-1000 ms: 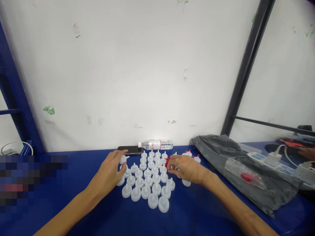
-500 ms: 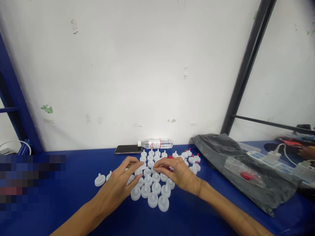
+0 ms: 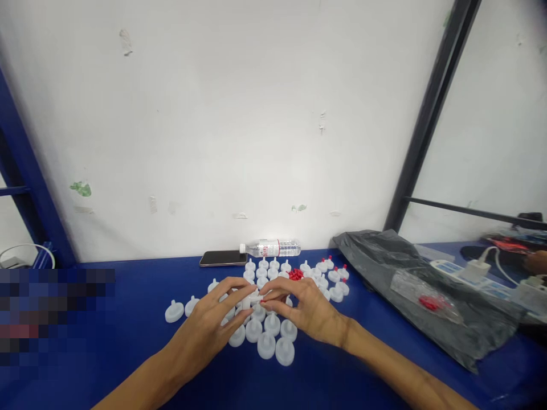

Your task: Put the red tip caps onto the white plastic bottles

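Several white nozzle caps (image 3: pixel 265 345) stand in rows on the blue table (image 3: pixel 128 296). My left hand (image 3: pixel 213 324) pinches one white cap (image 3: pixel 253 298) lifted above the rows. My right hand (image 3: pixel 304 310) meets it from the right, fingertips pressing a small red tip against that cap. A little heap of red tips (image 3: pixel 296 274) lies just behind my hands. Further right, some white caps with red tips (image 3: pixel 335 276) are grouped together. Two loose white caps (image 3: pixel 174 311) lie apart on the left.
A phone (image 3: pixel 223 258) and a lying water bottle (image 3: pixel 270 249) rest against the white wall. A black plastic bag (image 3: pixel 423 296) with a clear packet of red tips spreads at the right. Power strips (image 3: pixel 465 273) and another person's hand (image 3: pixel 536 261) are at the far right.
My left hand moved from the left side of the rows to the middle and lifted a cap. My right hand came over with a red tip to meet it.
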`<state>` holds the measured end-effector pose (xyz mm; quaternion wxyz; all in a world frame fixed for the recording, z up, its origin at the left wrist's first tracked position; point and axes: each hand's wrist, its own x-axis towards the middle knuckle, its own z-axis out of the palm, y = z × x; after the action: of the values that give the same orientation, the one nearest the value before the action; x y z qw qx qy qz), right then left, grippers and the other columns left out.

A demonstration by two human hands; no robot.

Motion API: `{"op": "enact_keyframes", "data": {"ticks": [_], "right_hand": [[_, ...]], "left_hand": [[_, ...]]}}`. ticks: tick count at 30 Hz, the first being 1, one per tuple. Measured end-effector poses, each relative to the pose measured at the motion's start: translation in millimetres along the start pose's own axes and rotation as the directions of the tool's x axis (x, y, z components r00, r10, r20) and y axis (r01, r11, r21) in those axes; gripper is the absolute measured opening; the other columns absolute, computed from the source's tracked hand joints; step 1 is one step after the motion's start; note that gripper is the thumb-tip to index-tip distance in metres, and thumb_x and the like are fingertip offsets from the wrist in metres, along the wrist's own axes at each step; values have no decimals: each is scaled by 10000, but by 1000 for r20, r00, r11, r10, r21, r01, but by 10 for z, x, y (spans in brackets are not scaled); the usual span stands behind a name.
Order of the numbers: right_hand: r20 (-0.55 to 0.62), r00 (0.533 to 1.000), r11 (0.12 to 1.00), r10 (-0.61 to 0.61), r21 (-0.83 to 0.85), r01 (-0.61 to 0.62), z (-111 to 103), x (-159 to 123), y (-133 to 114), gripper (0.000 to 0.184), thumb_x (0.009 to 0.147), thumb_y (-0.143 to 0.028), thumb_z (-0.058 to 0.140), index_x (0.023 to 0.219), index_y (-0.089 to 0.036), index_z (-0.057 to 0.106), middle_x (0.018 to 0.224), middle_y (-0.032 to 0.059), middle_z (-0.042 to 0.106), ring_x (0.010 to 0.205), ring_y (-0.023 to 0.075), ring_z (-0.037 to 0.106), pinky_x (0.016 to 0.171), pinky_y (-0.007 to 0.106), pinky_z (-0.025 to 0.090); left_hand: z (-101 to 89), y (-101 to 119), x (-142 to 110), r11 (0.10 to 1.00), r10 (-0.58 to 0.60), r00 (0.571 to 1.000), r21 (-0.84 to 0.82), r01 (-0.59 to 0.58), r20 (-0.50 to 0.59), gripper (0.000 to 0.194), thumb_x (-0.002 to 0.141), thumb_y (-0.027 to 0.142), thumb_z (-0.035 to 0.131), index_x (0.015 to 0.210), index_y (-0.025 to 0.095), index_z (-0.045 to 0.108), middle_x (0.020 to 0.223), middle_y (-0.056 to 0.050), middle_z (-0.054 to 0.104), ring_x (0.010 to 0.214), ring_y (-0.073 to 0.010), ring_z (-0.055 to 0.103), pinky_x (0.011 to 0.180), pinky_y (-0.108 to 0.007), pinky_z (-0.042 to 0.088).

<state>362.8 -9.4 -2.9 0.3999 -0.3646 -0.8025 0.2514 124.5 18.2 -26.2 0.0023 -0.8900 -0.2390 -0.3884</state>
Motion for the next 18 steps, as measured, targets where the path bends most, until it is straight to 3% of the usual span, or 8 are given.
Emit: {"op": "enact_keyframes", "data": {"ticks": [7,12,15,18], "right_hand": [[-42,999,1000,1,6,-1,1,4,0,161,929,-256,662,1083,-221,692,886,24,790,777,164,744,726,266,576],[-28,999,998,-23,65,25,-9,12,-32,131,923,-262,680,1039,-210,714,883,18,782,789,150,737,721,237,557],[-72,997,998,-41,36,44,1,11,-74,81,908,-243,701,963,-200,743,823,5,773,749,135,723,680,211,541],[-122,985,993,-118,-30,116,25,1,-95,92,907,-251,705,952,-199,766,857,15,782,743,138,718,699,223,553]], "left_hand": [[-7,21,18,1000,-4,999,-19,4,-41,400,984,228,583,1374,299,531,1200,-64,625,1049,-206,680,877,-320,594],[-27,84,46,986,-117,993,-119,112,-34,328,973,295,598,1296,315,654,1215,-58,685,1070,-213,697,890,-323,607],[-39,133,68,930,-308,951,-217,297,-15,342,929,374,657,1260,298,699,1211,-50,740,978,-219,738,942,-368,599],[-35,176,75,799,-491,866,-348,490,91,421,908,457,661,1296,296,685,1165,-41,776,888,-237,762,913,-403,616]]}}
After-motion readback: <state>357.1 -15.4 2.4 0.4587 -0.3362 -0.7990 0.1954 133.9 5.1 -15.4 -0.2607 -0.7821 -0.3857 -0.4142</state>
